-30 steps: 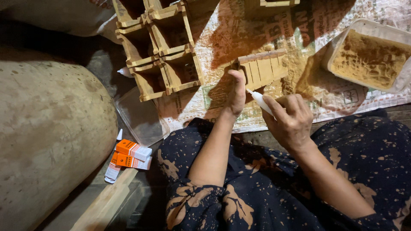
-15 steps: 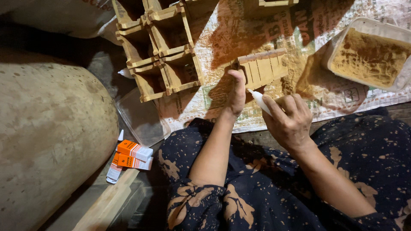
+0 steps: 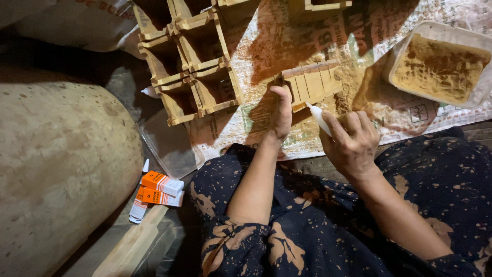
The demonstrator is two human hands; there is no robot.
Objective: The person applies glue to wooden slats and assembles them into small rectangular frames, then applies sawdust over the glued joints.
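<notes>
Surface: I see a printed woven sheet [image 3: 287, 46] spread on a dark floor, with sawdust scattered on it.
Left hand: my left hand [image 3: 281, 110] is closed around the near end of a small slatted wooden piece [image 3: 312, 82] and holds it just above the sheet.
Right hand: my right hand [image 3: 351, 138] is closed on a small white glue tube [image 3: 319, 117]; its nozzle touches the lower edge of the wooden piece.
Behind: a wooden grid of square boxes [image 3: 192, 56] lies just left of the piece, close to my left hand.
Right side: a white tub of sawdust [image 3: 438, 64] stands near, apart from the hands.
Left side: a big rounded sack [image 3: 56, 174] fills this side; beside it lie orange-and-white small boxes [image 3: 160, 189] and a wooden strip [image 3: 130, 246].
In the way: nothing covers the piece, only my own thumb hides its end.
</notes>
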